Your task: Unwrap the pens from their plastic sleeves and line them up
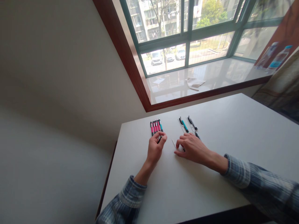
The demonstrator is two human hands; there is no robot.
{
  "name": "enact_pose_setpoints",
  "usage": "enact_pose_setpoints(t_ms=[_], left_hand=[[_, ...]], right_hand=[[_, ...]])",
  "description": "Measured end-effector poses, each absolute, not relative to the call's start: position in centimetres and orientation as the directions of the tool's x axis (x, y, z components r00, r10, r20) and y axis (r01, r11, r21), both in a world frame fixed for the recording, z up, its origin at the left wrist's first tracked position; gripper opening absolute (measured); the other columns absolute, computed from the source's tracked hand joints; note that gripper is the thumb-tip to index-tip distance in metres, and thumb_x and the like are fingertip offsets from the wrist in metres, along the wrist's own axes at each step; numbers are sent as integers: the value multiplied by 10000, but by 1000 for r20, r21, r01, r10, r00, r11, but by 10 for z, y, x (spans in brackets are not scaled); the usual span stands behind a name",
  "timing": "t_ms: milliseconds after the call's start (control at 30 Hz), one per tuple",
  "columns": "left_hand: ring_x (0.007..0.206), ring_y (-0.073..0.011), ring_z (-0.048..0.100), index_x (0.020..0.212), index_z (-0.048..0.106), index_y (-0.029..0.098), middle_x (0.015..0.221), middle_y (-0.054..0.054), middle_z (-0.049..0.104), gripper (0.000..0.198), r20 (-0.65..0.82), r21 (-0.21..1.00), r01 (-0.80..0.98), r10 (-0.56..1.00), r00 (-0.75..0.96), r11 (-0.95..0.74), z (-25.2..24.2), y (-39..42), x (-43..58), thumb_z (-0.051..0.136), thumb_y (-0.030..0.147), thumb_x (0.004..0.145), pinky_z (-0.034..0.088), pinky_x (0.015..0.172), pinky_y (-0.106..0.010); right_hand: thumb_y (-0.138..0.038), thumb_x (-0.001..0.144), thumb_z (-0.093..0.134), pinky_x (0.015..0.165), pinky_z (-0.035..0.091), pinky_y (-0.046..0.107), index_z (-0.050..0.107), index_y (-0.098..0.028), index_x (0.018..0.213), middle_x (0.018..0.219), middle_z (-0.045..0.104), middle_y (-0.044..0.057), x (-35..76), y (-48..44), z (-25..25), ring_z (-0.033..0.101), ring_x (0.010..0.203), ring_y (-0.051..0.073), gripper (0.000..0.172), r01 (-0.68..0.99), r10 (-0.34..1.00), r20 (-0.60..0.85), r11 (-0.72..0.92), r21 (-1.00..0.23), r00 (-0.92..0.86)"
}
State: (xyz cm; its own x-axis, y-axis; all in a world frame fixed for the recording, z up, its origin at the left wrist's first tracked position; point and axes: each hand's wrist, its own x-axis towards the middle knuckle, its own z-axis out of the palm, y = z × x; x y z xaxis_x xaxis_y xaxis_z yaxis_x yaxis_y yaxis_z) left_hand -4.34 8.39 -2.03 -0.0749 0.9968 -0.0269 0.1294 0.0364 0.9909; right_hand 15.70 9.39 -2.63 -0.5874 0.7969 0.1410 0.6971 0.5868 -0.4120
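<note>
A short dark pen (159,140) is sticking out from between the curled fingers (161,136) of the left hand (155,149), and those fingers are closing together around it, near the middle of the white table (210,124). Just beyond that hand, toward the table's far edge, a tight row of pink-and-black pens (155,127) is lying side by side, with a teal-and-black pen (160,125) at its right end. The right hand (192,148) is resting on the table's surface to the right of the left hand, its fingers (182,142) spread slightly apart and curving downward. A dark pen tip (183,149) is showing beneath those fingers, though I cannot tell whether they are gripping it. Past the right hand, a teal pen (184,126) and a black pen (192,123) are lying on thin white strips (181,125), and a separate white strip (173,143) is sitting between the two hands. Plaid flannel sleeves (257,180) are covering both forearms, which are reaching in over the table's near side. Beyond the table's far edge, a white stone windowsill (210,70) is holding a crumpled white cloth (195,83) and a plastic bottle (280,57), while parked cars (156,57) are showing through the window
</note>
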Motion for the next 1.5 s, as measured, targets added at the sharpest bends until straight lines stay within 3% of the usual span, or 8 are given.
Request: enact_pose_setpoints(t_ms=[167,333,500,733,933,1100,1267,1500], left_hand=[[518,-81,234,856,593,192,605,77,338,227,-3,998,55,993,-114,9,-18,88,-43,673,403,875,197,485,-227],[498,-77,217,837,599,191,576,84,302,216,-4,1000,12,988,-155,6,-16,91,-43,683,389,861,168,462,-226],[483,-69,213,865,667,171,549,88,303,265,-3,1000,-22,975,-224,-2,-16,96,-46,746,421,829,141,452,-228],[463,-41,220,931,674,167,547,114,352,384,-128,910,-415,961,-245,15,-19,102,-52,907,375,707,226,461,-219],[435,-25,188,915,652,169,511,145,269,411,-184,835,-549,960,-210,40,-19,99,-56,949,323,676,221,452,-217],[440,-26,213,874,641,169,506,142,274,386,-189,830,-554,968,-167,66,-18,93,-55,940,334,695,242,464,-222],[442,-30,205,852,632,169,506,142,266,391,-203,834,-543,968,-147,93,-18,91,-53,936,360,698,242,468,-236],[460,-34,210,866,675,152,520,130,280,377,-178,870,-484,977,-116,100,-19,89,-51,924,388,709,244,483,-234]], right_hand=[[-437,865,798,868,412,393,757,-223,882,886,744,53,154,86,-30,636,882,250,218,666,770,131,612,-426,-624],[-264,903,752,807,403,361,753,-225,897,894,755,35,152,81,-33,611,855,225,40,611,725,125,648,-454,-677],[-156,921,692,779,410,353,738,-205,852,825,736,38,152,79,-35,586,809,214,97,578,690,124,679,-453,-713],[-117,997,561,737,440,353,655,-169,877,855,677,75,150,77,-27,574,807,226,161,580,676,183,716,-388,-714],[-153,1035,484,802,464,367,604,-183,947,948,664,80,155,84,-25,582,871,222,152,528,784,278,590,-611,-555],[-303,1033,508,740,499,303,637,-194,1159,900,707,38,155,93,-33,640,809,178,210,223,897,149,260,-939,-416],[-386,961,613,845,536,338,747,-185,1125,1017,773,87,153,95,-34,696,943,222,292,86,915,117,162,-983,-387],[-402,924,672,799,541,317,799,-186,1084,975,798,76,153,95,-34,709,890,216,298,70,909,53,90,-993,-413]])
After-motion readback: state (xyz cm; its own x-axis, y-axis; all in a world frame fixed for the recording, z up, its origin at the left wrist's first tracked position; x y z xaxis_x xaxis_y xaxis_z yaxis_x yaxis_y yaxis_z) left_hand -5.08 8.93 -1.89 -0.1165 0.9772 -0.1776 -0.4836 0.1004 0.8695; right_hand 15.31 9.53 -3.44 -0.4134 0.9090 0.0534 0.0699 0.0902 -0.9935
